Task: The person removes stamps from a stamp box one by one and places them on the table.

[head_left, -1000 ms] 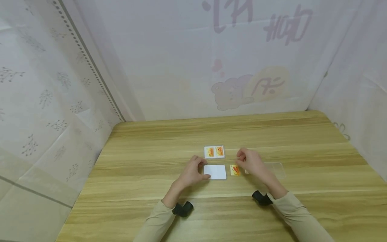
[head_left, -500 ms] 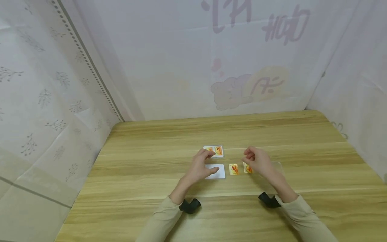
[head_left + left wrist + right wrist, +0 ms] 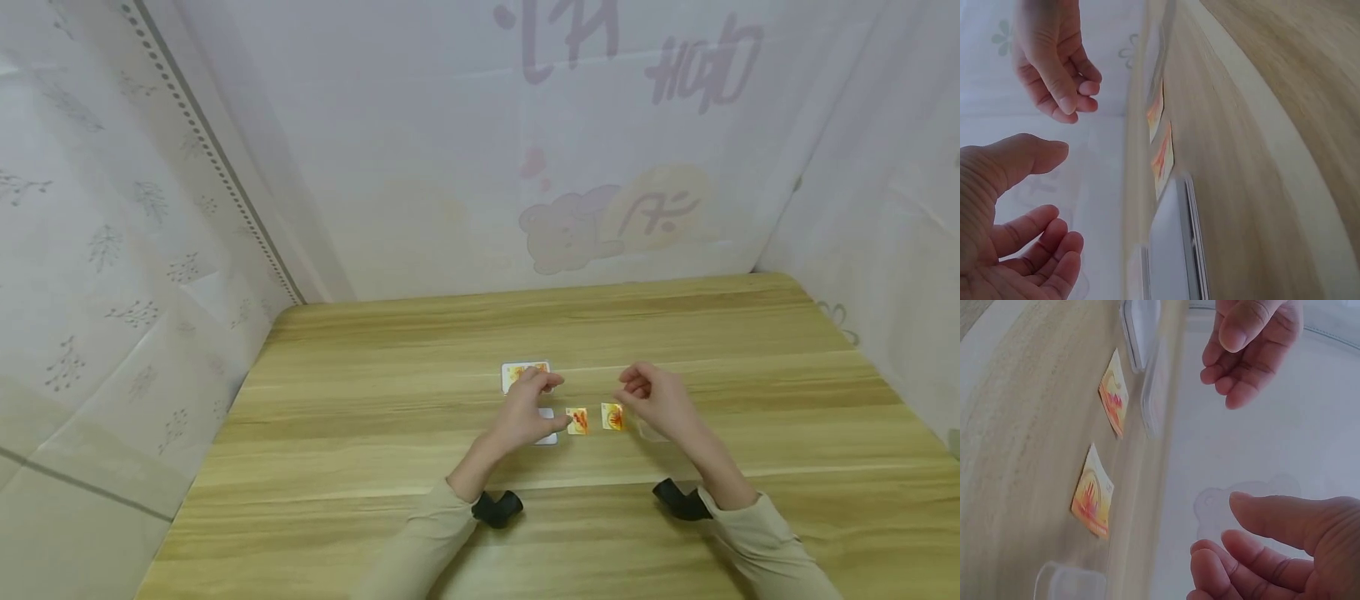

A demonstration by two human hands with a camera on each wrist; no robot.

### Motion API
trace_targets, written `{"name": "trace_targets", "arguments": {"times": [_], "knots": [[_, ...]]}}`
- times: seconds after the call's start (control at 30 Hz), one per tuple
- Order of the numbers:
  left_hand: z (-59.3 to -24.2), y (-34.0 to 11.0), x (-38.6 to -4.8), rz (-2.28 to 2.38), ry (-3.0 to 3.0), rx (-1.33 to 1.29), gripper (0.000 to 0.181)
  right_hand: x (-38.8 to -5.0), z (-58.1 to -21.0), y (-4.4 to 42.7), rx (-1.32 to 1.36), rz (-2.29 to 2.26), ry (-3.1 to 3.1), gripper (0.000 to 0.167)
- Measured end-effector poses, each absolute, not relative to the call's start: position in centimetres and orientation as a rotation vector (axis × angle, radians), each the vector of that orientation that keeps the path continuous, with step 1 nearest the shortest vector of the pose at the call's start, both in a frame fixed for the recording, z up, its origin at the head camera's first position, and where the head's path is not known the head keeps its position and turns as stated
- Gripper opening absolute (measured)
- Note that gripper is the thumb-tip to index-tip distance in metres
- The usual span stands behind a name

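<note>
My left hand (image 3: 525, 412) hovers over a white rectangular case (image 3: 550, 437), thumb and fingers apart, with nothing between them. Right of the case lie two small yellow-orange stamps with toothed edges, a left stamp (image 3: 577, 423) and a right stamp (image 3: 612, 419). Just above and right of the right stamp is my right hand (image 3: 663, 404), its fingers loosely bent and holding nothing. In the right wrist view the left stamp (image 3: 1114, 397) and right stamp (image 3: 1092, 497) lie apart, slightly bowed. A clear case (image 3: 510, 377) with orange stamps inside is partly hidden behind my left hand.
A clear plastic piece (image 3: 654, 432) lies under my right hand, mostly hidden; its edge (image 3: 1075, 582) shows in the right wrist view. The wood-grain table (image 3: 375, 367) reaches back to a printed cloth wall (image 3: 420, 167). Black wrist mounts (image 3: 497, 508) sit below the hands.
My left hand has left the white case's left edge and moved right across it. The right hand has let go of the right stamp and drawn slightly right, uncovering it.
</note>
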State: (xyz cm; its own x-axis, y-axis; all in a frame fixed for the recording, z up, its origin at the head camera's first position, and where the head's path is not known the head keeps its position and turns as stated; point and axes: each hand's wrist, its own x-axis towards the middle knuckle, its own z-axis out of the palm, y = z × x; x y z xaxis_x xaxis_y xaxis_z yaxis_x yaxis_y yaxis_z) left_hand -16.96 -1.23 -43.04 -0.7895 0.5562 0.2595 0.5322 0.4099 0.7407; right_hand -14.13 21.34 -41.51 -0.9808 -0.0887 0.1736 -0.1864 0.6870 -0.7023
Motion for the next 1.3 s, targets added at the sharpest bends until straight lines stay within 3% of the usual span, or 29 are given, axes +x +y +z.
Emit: {"name": "trace_targets", "arguments": {"times": [0.23, 1.3], "knots": [[-42.7, 0.6, -16.9, 1.300, 2.619, 1.022, 0.050, -13.5, -41.3, 22.5, 0.229, 1.163, -2.738, 0.019], [-43.9, 9.0, -15.8, 0.797, 2.792, 1.062, 0.058, -11.6, -42.5, 28.3, 0.375, 0.999, -2.893, 0.054]]}}
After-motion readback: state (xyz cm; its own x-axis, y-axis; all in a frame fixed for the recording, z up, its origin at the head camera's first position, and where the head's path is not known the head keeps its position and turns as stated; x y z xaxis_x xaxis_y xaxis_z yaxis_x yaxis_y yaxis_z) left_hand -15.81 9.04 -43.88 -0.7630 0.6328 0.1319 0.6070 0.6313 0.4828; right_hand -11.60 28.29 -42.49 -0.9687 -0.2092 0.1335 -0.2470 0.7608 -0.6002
